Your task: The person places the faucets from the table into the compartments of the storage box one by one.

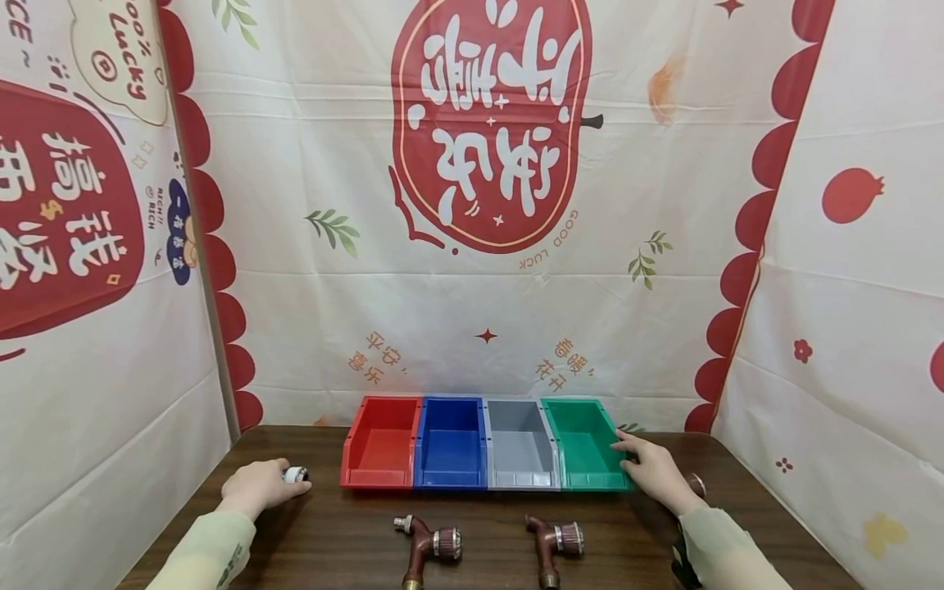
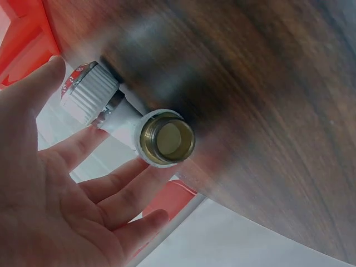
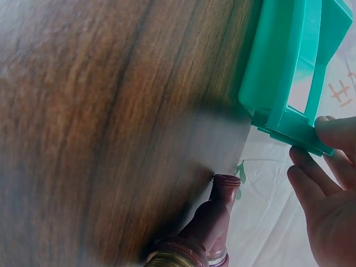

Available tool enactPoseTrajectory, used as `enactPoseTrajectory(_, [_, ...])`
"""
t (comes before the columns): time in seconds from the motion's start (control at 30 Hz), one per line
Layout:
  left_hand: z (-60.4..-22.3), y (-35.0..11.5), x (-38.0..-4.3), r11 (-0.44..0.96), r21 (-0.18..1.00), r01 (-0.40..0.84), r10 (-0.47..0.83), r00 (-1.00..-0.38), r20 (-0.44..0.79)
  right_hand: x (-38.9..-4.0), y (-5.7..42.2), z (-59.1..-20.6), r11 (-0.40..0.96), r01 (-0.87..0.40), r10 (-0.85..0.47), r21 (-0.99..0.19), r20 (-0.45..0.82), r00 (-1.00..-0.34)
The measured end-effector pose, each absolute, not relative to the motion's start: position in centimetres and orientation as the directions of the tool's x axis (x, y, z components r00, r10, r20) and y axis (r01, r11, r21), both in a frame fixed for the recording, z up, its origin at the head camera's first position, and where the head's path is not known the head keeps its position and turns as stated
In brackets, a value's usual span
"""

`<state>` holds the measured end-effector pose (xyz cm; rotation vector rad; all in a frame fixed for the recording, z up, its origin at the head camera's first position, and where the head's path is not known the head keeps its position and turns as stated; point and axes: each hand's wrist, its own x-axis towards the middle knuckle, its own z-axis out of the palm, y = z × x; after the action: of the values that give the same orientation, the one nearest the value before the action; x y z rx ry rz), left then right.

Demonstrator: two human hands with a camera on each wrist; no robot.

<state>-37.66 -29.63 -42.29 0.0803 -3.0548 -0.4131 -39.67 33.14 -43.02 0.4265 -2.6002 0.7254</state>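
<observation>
My left hand (image 1: 260,487) is low at the table's left side beside a white faucet (image 1: 296,474). In the left wrist view this faucet (image 2: 119,119) shows a ribbed knob and a threaded brass end; my fingers reach along its far side, with the thumb spread away from the knob. My right hand (image 1: 652,469) is at the right wall of the green bin (image 1: 590,447). The right wrist view has that bin's edge (image 3: 295,136) pinched between thumb and fingers. A brown faucet (image 3: 208,222) lies near this hand, mostly hidden by the wrist in the head view.
A red bin (image 1: 382,442), a blue bin (image 1: 451,447) and a grey bin (image 1: 520,447) adjoin the green one in a row. Two brown faucets, one left (image 1: 422,545) and one right (image 1: 546,545), lie in front. Printed cloth (image 1: 435,303) hangs behind the table (image 1: 332,533).
</observation>
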Motion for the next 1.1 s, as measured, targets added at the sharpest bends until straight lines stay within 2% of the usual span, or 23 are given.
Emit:
enactPoseTrajectory(0.53, [-42.47, -29.79, -38.11, 0.956, 0.288, -0.054, -0.066, -0.997, 0.031, -40.21, 33.48, -43.2, 0.824, -0.41, -0.2, -0.391, 0.476, -0.857])
enactPoseTrajectory(1.1, [-42.54, -29.66, -38.34, 0.949, 0.308, -0.065, -0.074, -0.997, 0.019, -40.12, 33.46, -43.3, 0.821, -0.394, -0.184, -0.413, 0.463, -0.867])
